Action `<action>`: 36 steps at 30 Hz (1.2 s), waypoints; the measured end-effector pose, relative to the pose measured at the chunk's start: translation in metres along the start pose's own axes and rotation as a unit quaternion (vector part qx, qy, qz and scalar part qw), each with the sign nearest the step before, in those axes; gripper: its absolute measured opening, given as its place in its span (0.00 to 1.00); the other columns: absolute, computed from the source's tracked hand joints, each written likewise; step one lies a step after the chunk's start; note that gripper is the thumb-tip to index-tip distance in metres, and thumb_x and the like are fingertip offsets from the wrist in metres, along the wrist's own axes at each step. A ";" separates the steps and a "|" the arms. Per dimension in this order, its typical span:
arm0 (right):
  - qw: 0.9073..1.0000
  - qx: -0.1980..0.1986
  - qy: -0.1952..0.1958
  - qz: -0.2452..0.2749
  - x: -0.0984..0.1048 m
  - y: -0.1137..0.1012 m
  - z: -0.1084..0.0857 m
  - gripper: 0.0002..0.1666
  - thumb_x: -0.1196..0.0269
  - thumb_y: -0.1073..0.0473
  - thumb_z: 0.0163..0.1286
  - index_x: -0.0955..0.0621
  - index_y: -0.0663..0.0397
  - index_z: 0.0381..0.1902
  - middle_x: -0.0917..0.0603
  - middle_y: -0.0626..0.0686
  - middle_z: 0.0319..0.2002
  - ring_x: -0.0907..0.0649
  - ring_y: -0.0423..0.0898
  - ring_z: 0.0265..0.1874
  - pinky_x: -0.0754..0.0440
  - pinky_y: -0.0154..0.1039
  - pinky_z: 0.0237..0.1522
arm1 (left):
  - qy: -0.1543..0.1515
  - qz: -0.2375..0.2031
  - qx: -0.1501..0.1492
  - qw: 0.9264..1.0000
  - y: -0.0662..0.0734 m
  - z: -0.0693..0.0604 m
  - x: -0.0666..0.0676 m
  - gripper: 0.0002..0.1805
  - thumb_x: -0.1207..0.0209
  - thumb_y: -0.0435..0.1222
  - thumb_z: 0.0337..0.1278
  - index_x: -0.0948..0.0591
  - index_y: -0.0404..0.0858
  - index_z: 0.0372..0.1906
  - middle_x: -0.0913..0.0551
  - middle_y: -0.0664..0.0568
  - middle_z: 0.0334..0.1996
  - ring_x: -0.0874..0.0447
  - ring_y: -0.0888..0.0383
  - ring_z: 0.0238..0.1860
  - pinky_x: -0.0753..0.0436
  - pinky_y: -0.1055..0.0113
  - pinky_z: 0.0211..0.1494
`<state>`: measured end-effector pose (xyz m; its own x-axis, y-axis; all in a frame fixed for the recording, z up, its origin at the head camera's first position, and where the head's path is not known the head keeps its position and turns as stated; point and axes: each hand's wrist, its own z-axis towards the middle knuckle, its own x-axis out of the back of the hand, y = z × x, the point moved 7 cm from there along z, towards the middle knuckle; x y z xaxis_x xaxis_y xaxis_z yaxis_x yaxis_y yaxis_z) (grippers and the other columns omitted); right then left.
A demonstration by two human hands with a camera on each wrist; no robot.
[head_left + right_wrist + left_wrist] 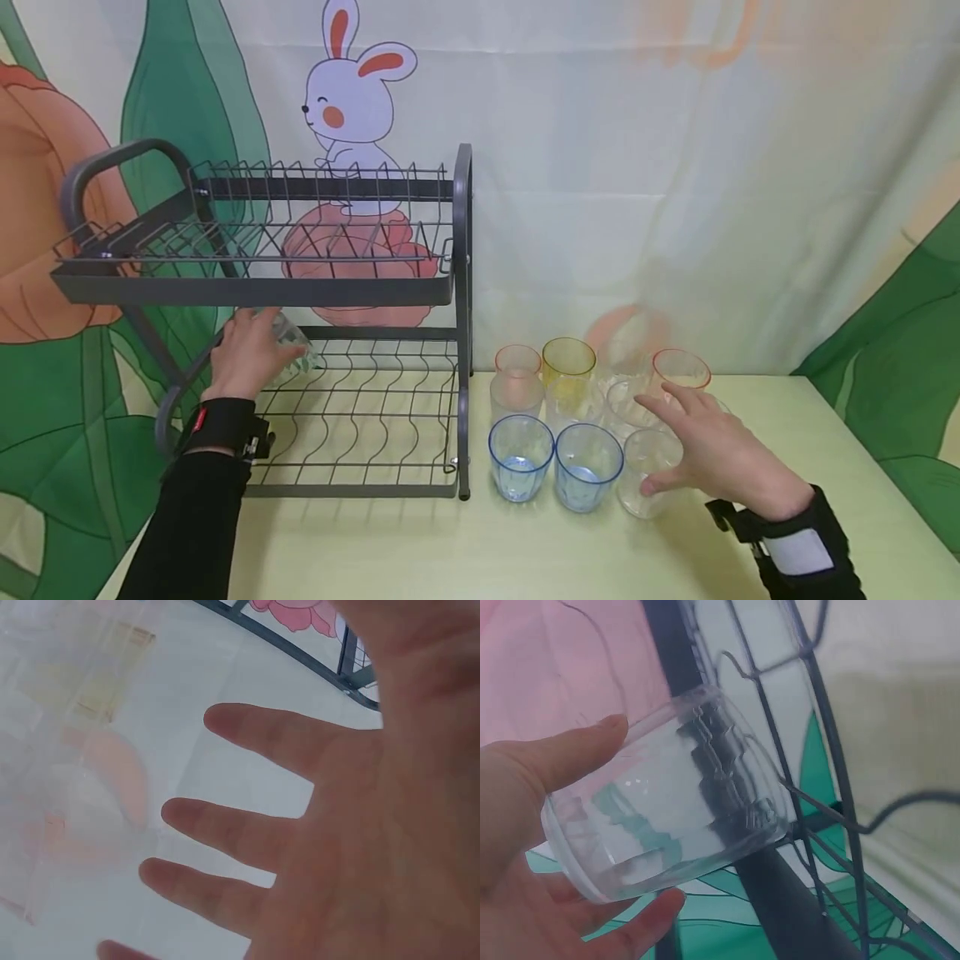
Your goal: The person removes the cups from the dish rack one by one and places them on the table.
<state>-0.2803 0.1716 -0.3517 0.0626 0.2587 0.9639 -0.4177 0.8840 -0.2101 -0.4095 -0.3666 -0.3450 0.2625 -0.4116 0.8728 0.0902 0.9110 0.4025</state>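
Observation:
My left hand (pixel 251 354) reaches into the lower tier of a dark grey two-tier dish rack (pixel 255 292). It holds a clear drinking glass (pixel 667 802), thumb on one side and fingers on the other. The glass is tilted close to the rack's wires at the back left; whether its rim touches them I cannot tell. My right hand (pixel 708 446) hovers with spread, straight fingers at the right edge of a group of glasses, nearest a clear glass (pixel 645 479). Nothing is in its grasp. Part of the group is hidden behind it.
Two blue glasses (pixel 521 458) stand at the front of the group, right of the rack. Behind them are a yellow glass (pixel 568 367), red-rimmed glasses (pixel 517 375) and several clear ones. A printed curtain (pixel 570 208) hangs behind the pale table (pixel 480 550).

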 end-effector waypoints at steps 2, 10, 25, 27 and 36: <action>1.000 0.013 0.010 -0.008 0.003 -0.001 0.001 0.63 0.23 0.30 0.36 0.29 0.54 0.68 0.35 0.70 0.66 0.34 0.71 0.62 0.30 0.72 0.50 | 0.013 -0.014 0.000 1.000 0.003 -0.008 0.003 0.42 0.36 0.43 0.62 0.43 0.34 0.75 0.44 0.25 0.65 0.46 0.25 0.64 0.39 0.26 0.54; 0.999 0.036 0.020 0.028 0.016 -0.017 0.010 0.64 0.30 0.23 0.40 0.31 0.53 0.70 0.37 0.68 0.68 0.35 0.67 0.64 0.28 0.69 0.53 | 0.059 -0.108 0.041 0.992 0.012 -0.050 0.004 0.46 0.40 0.56 0.62 0.43 0.39 0.76 0.41 0.28 0.68 0.43 0.28 0.65 0.39 0.29 0.57; 0.996 0.041 0.028 0.079 0.040 -0.030 0.005 0.59 0.25 0.33 0.46 0.32 0.55 0.70 0.34 0.60 0.63 0.30 0.59 0.59 0.26 0.58 0.56 | 0.078 -0.214 0.033 0.973 0.060 -0.077 0.047 0.48 0.40 0.60 0.59 0.44 0.43 0.77 0.44 0.37 0.73 0.47 0.35 0.71 0.42 0.37 0.67; 0.995 0.043 0.030 0.085 0.042 -0.032 0.004 0.59 0.25 0.33 0.46 0.32 0.55 0.70 0.34 0.59 0.63 0.31 0.58 0.60 0.26 0.58 0.57 | 0.075 -0.230 0.039 0.970 0.064 -0.081 0.048 0.48 0.39 0.60 0.58 0.44 0.46 0.77 0.44 0.38 0.74 0.47 0.35 0.71 0.39 0.34 0.64; 0.994 0.029 0.025 0.105 0.044 -0.044 0.007 0.62 0.29 0.27 0.45 0.35 0.51 0.72 0.37 0.61 0.69 0.40 0.62 0.69 0.31 0.65 0.59 | 0.043 -0.354 0.051 0.933 0.089 -0.100 0.024 0.43 0.35 0.55 0.56 0.39 0.53 0.75 0.39 0.46 0.71 0.40 0.43 0.69 0.31 0.40 0.61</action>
<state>-0.2654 0.1419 -0.2987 0.0126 0.4547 0.8905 -0.4784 0.7848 -0.3940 -0.2988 -0.2929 -0.3163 0.2476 -0.9019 0.3540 0.1786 0.4016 0.8982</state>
